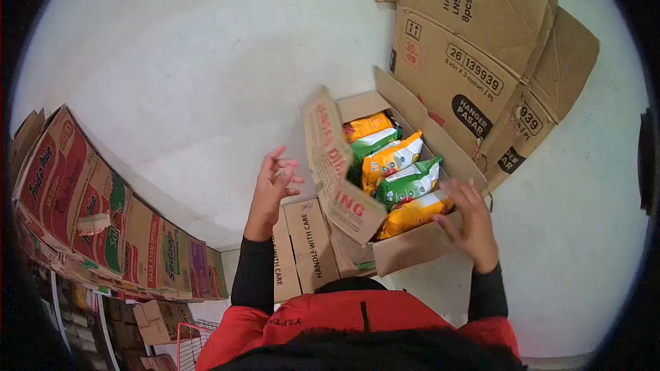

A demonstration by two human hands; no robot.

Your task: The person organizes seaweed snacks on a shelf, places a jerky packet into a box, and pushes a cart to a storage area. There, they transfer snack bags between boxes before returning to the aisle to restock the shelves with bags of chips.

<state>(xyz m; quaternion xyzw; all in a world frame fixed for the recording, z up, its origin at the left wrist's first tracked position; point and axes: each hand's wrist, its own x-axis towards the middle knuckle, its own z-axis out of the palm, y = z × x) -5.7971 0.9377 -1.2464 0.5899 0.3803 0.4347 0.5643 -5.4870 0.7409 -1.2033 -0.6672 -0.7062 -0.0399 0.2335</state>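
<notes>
In front of me stands an open cardboard box [405,255], its flaps folded outward. Inside lie several orange packets [392,160] and green-and-white packets [410,183], packed in a row. The long left flap [328,144], printed with red letters, leans out toward my left side. My left hand [273,182] is raised in the air left of that flap, fingers apart and nothing in them. Over the box's near right corner is my right hand [469,220], slightly blurred, fingers spread beside the nearest orange packet, holding nothing.
Closed cartons marked HANDLE WITH CARE [311,237] sit left of the open box. A large flattened hanger carton [474,62] leans against the pale wall [206,48] behind it. Stacked noodle cartons [75,192] line the left side, with a red wire basket [189,343] below.
</notes>
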